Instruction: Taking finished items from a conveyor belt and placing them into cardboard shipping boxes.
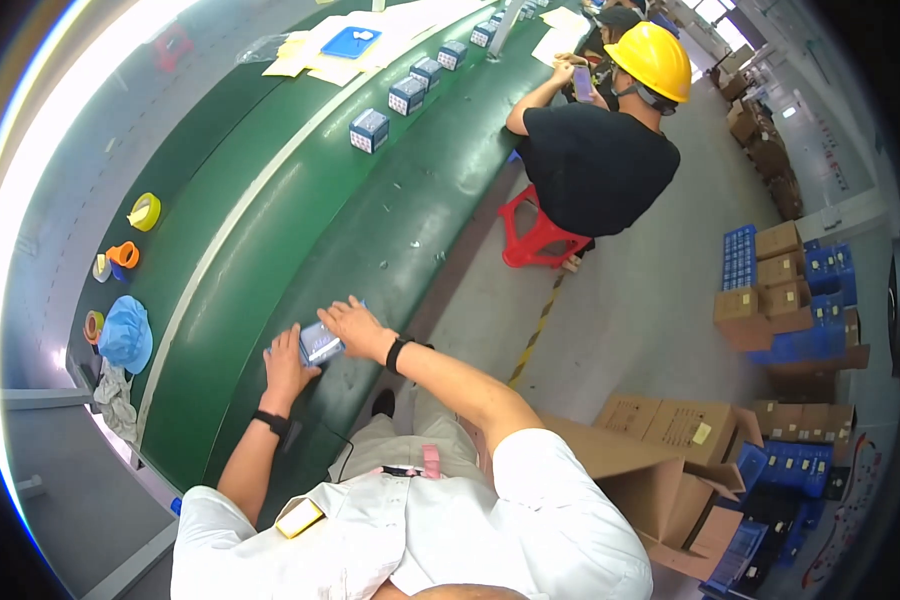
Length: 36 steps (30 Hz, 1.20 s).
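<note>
A small blue-and-white carton (320, 344) rests on the green work surface (390, 240) close in front of me. My left hand (287, 369) grips its left side, the thumb along the near edge and the fingers along the far-left edge. Over its far-right side curves my right hand (357, 328), fingers bent around the edge. The side of the carton under my palms is hidden. Farther along the line stands a similar small box (369, 131), with several more in a row behind it.
On the left lie a roll of yellow tape (144, 212), an orange tape dispenser (124, 254) and a light-blue cap (125, 335). A person in a yellow helmet (650, 62) sits on a red stool (537, 236). Open cardboard boxes (660, 490) stand at my right.
</note>
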### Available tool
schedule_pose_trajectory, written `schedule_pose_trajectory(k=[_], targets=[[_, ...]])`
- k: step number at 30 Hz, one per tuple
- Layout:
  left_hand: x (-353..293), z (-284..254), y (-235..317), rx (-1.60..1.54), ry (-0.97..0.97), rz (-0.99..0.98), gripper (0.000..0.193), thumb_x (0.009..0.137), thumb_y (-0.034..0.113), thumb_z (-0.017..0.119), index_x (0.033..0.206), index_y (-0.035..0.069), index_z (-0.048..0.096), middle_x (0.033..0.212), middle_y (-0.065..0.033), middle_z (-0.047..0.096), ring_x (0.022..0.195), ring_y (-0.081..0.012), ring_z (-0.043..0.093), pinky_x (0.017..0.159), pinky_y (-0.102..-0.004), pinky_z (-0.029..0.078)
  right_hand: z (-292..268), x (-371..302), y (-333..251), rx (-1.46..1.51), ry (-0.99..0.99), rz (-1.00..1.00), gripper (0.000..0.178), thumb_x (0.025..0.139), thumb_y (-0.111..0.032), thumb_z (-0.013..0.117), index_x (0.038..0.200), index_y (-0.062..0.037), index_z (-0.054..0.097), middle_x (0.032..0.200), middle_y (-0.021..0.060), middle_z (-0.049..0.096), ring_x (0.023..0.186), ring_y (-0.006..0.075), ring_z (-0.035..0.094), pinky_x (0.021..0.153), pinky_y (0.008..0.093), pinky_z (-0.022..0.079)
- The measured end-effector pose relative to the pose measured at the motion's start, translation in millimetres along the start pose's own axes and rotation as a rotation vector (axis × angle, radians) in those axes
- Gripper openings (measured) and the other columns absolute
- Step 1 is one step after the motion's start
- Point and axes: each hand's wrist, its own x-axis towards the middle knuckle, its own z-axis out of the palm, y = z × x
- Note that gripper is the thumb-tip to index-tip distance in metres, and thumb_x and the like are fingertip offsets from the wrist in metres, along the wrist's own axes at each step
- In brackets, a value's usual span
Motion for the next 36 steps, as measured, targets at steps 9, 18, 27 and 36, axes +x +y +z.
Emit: schedule_pose_trajectory(k=[9, 18, 27, 36], targets=[[1.4, -1.8, -18.3, -0.044, -0.018, 0.233, 0.082, 0.049, 0.022, 0.087, 0.120, 0.001, 0.051, 0.110, -0.0125, 0.056, 0.104, -0.0314, 0.056, 0.094, -0.0455, 0.043, 1.3, 0.7, -19.3, -0.087, -0.143, 0.172, 0.058, 0.060, -0.009, 0.073, 0.114, -0.0028, 0.052, 0.109, 0.0132, 0.059, 0.110, 0.0304, 0.055, 0.102, 0.0517, 0.037], [-7.9, -31.4, 67.4, -0.112, -0.031, 0.568, 0.079, 0.048, 0.018, 0.084, 0.117, 0.000, 0.051, 0.106, -0.0149, 0.055, 0.100, -0.0338, 0.055, 0.089, -0.0414, 0.045, -75.8, -111.1, -45.5, -0.109, 0.121, 0.380, 0.055, 0.059, -0.006, 0.070, 0.110, -0.0026, 0.053, 0.108, 0.0146, 0.059, 0.109, 0.0311, 0.055, 0.094, 0.0441, 0.040], [-51.5, -114.3, 319.2, -0.264, 0.203, 1.329, 0.070, 0.051, 0.020, 0.081, 0.111, 0.003, 0.050, 0.101, -0.0117, 0.052, 0.098, -0.0291, 0.054, 0.087, -0.0375, 0.044, -276.6, -319.4, -150.3, -0.551, 0.383, 0.884, 0.067, 0.058, -0.004, 0.073, 0.120, -0.0041, 0.048, 0.116, 0.0143, 0.055, 0.113, 0.0330, 0.051, 0.101, 0.0473, 0.038], [-211.6, -85.1, 517.9, -0.411, 0.168, 1.848, 0.059, 0.056, 0.020, 0.080, 0.105, 0.004, 0.052, 0.097, -0.0106, 0.056, 0.093, -0.0283, 0.058, 0.086, -0.0376, 0.047, -300.3, -534.3, -279.2, -0.681, 0.442, 1.398, 0.071, 0.062, -0.009, 0.077, 0.125, -0.0040, 0.046, 0.117, 0.0156, 0.057, 0.112, 0.0339, 0.052, 0.099, 0.0404, 0.042]])
